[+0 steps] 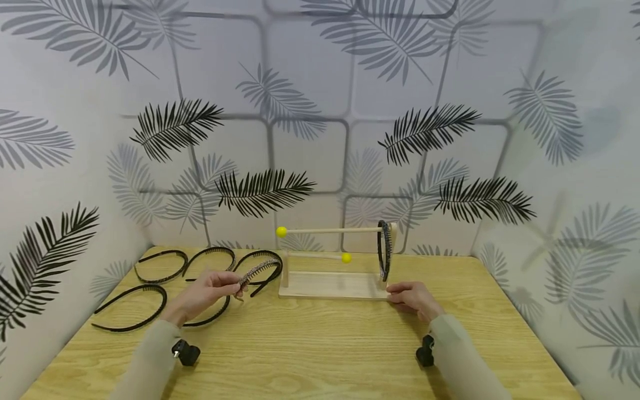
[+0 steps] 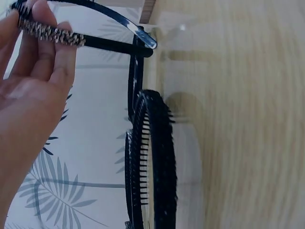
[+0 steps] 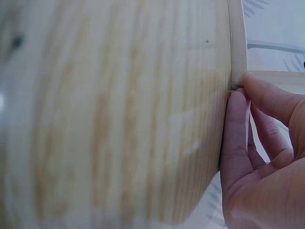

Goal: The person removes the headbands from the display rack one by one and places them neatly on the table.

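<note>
A toothed headband with a glittery, beaded-looking top (image 1: 259, 269) is raised above the table, pinched in my left hand (image 1: 212, 290). In the left wrist view the fingers hold the glittery part (image 2: 52, 34), and its dark ends point away from the hand. My right hand (image 1: 415, 300) pinches the right front corner of a wooden stand's base (image 1: 330, 284), thumb on top of the edge and fingers below in the right wrist view. The stand carries two horizontal rods with yellow ball ends. A dark headband (image 1: 387, 250) hangs at the right end of the upper rod (image 1: 332, 230).
Several black headbands lie on the left of the wooden table (image 1: 310, 355), among them one at the back left (image 1: 186, 261) and one nearer the front (image 1: 162, 300). A leaf-patterned wall (image 1: 310, 155) stands close behind the stand.
</note>
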The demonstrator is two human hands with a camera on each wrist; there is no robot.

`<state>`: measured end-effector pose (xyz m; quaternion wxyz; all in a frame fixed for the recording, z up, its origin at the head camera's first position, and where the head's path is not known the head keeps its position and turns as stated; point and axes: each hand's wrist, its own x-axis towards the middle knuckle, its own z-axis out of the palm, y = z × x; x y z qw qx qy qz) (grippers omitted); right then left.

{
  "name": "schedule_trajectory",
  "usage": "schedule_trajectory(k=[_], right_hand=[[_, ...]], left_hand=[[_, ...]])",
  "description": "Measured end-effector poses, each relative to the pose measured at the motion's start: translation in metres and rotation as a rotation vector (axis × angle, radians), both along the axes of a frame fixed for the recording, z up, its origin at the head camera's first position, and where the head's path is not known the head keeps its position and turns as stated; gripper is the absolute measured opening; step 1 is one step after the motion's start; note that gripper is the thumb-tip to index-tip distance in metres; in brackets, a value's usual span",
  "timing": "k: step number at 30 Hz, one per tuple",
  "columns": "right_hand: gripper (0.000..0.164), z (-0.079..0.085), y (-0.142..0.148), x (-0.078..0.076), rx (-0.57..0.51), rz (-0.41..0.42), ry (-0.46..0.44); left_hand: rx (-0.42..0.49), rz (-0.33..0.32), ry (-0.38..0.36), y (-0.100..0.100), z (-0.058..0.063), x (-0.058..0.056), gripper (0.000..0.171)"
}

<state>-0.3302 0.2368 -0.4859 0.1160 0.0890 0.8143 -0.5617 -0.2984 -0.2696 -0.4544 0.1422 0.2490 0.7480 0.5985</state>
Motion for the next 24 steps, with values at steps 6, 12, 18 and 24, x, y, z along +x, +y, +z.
schedule_trajectory(k=[6,12,18,24], right_hand=[[0.032,0.000,-0.001,0.000,0.000,-0.003,-0.002],[0.032,0.001,0.000,0.000,-0.002,0.006,0.010],[0.032,0.001,-0.001,0.001,0.002,0.000,-0.001],[0.031,0.002,-0.001,0.000,-0.003,-0.003,-0.002]], left_hand=[[-0.046,-0.224,-0.036,-0.004,-0.003,0.000,0.032],[-0.130,-0.242,-0.055,0.000,0.000,0.001,0.032],[-0.238,-0.211,-0.073,0.009,0.003,0.001,0.028],[-0.264,-0.264,-0.094,0.018,0.001,-0.004,0.028]])
